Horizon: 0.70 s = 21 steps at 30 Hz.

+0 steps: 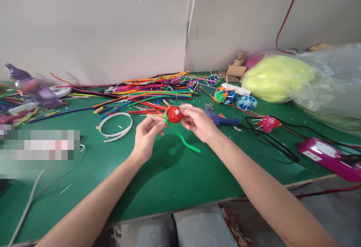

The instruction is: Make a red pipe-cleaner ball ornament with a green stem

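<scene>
Between my two hands, above the green table, is a small round red piece (174, 114) with a pale spot on it. A fuzzy green pipe cleaner (184, 141) runs along its left edge, and its loose end hangs down to the right. My left hand (147, 136) is closed, thumb and fingers pinching the pipe cleaner at the left of the red piece. On the opposite side, my right hand (199, 122) grips the red piece by its right edge. Its fingertips are partly hidden.
Bundles of coloured pipe cleaners (158, 89) lie along the back. Left of my hands is a coiled white strip (131, 124). To the right are a blue glue gun (225, 121), small decorated pieces (246, 103), a magenta power strip (328, 154) with cables, and plastic bags (279, 77).
</scene>
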Available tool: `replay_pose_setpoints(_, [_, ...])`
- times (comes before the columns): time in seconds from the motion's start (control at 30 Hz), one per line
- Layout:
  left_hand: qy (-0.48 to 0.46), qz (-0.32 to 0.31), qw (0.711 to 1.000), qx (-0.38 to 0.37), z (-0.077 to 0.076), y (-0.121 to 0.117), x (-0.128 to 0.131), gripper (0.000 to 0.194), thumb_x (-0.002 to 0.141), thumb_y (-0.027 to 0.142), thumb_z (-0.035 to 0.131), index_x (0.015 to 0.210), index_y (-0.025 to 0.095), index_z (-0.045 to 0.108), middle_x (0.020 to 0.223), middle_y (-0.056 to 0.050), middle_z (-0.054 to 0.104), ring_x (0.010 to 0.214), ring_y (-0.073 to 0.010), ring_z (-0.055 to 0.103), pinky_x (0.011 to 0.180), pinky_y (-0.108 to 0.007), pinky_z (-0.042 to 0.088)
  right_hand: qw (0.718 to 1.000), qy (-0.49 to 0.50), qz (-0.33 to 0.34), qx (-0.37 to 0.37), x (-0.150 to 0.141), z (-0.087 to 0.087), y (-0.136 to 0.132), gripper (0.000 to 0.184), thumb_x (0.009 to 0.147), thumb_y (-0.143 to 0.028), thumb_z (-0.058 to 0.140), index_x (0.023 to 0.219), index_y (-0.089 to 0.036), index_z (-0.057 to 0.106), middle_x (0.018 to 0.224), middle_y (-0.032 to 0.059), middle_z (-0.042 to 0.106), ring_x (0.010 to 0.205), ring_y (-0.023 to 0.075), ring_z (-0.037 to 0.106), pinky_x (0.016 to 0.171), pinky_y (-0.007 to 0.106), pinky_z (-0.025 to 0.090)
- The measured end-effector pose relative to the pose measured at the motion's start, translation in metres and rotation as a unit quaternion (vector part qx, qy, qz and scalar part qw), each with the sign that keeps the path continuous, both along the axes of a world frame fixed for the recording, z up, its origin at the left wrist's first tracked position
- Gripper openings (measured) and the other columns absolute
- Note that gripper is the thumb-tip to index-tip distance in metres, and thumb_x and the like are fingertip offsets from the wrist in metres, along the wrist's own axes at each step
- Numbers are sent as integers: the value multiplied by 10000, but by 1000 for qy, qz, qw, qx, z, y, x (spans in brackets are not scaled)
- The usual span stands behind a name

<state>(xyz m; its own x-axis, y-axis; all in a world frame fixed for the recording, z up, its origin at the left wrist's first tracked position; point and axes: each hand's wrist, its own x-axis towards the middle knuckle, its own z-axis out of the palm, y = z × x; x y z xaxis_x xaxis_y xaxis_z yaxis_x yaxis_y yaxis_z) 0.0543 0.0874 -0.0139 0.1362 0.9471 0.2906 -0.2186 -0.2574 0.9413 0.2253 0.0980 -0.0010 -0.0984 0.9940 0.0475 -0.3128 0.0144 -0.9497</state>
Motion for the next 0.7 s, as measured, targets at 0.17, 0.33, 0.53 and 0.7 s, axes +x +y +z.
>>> replay_pose_setpoints(0.17, [-47, -67, 994, -77, -1, 4, -2, 129, 745, 296, 721, 731, 169, 697, 723, -16, 607, 672, -108, 514, 611, -226, 410, 1000, -2, -1, 2, 1, -1, 1, 49, 760, -210, 561, 760, -166, 583, 529, -36, 480, 373, 57, 389, 355, 215, 112])
replay_pose_setpoints(0.33, [-38, -72, 994, -77, 0, 3, 0, 174, 716, 338, 752, 772, 175, 732, 749, -27, 617, 667, -112, 497, 610, -236, 405, 1000, -7, 0, 3, 0, -1, 1, 63, 766, -215, 560, 727, -167, 574, 520, -38, 470, 375, 53, 388, 358, 212, 113])
replay_pose_setpoints(0.53, [8, -27, 998, -56, 3, 1, 1, 184, 652, 338, 789, 697, 175, 717, 697, -6, 614, 605, -99, 482, 605, -251, 392, 1000, -23, -2, 7, 0, -1, 0, 90, 775, -230, 558, 713, -165, 568, 472, -52, 456, 353, 50, 378, 358, 203, 137])
replay_pose_setpoints(0.7, [33, 3, 998, -54, 4, 1, 2, 192, 652, 339, 779, 649, 168, 691, 629, 3, 582, 588, -104, 472, 585, -252, 374, 999, -50, -10, -1, -2, 1, -2, 125, 784, -256, 556, 728, -154, 601, 427, -46, 472, 342, 53, 387, 363, 193, 157])
